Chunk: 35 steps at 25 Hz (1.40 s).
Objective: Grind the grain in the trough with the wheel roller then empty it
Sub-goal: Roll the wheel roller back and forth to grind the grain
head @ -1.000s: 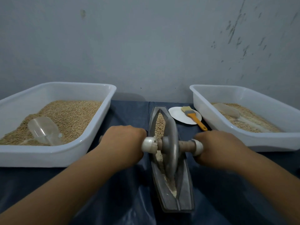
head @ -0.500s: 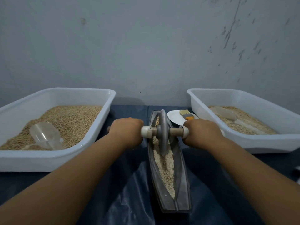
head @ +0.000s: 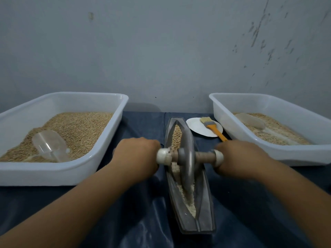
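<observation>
Currently grinding | left hand [head: 138, 154], right hand [head: 240, 156] grip wheel roller [head: 187, 156] axle, mid-trough [head: 206, 203] | next: firm, level stroke through grain [head: 176, 136].

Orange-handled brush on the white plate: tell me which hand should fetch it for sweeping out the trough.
Probably the right hand: the orange-handled brush lies just beyond it; the left hand would cross the metal wheel roller.
</observation>
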{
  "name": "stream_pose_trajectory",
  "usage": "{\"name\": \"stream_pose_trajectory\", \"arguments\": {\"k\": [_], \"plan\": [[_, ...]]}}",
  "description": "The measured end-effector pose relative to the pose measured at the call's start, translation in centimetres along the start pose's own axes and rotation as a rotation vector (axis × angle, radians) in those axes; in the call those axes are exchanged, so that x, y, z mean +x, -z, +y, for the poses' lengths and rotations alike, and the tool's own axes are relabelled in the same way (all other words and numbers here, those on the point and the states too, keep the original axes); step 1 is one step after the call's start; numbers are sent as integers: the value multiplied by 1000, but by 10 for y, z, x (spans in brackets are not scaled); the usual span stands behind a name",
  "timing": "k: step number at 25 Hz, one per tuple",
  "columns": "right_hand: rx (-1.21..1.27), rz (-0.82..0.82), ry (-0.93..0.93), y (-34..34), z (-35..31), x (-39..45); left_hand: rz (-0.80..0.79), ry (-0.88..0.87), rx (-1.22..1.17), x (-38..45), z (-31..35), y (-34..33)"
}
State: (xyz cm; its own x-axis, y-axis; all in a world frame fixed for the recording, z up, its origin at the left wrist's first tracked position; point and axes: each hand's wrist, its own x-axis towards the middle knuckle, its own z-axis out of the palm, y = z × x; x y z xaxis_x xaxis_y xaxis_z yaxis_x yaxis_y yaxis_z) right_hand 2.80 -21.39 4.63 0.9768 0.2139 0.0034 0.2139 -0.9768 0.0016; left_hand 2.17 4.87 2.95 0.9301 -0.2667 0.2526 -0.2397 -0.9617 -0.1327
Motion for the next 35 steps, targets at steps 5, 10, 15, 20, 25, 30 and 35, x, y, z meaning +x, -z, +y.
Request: {"name": "stream_pose_trajectory", "arguments": {"k": [5, 10, 15, 20, 25, 30, 35], "plan": [[-29, 245, -34, -8, -11, 26, -72, 41, -42, 31, 0, 0], [76, -28, 100, 7, 6, -25, -26, -16, -17, -24, 5, 11], [32, -32, 106, 11, 8, -40, 18, 20, 26, -33, 1, 11], [-42, 192, -56, -8, -4, 18, -9, 63, -15, 16, -1, -5], [75, 23, 12, -4, 4, 5, -62, 23, -18, 8, 4, 8], [108, -93, 128, 16, 14, -50, 15, -23, 31, -40, -4, 15], [-59, 143, -12, -2, 0, -6, -57, 73, -15, -2, -1, 0]]}}
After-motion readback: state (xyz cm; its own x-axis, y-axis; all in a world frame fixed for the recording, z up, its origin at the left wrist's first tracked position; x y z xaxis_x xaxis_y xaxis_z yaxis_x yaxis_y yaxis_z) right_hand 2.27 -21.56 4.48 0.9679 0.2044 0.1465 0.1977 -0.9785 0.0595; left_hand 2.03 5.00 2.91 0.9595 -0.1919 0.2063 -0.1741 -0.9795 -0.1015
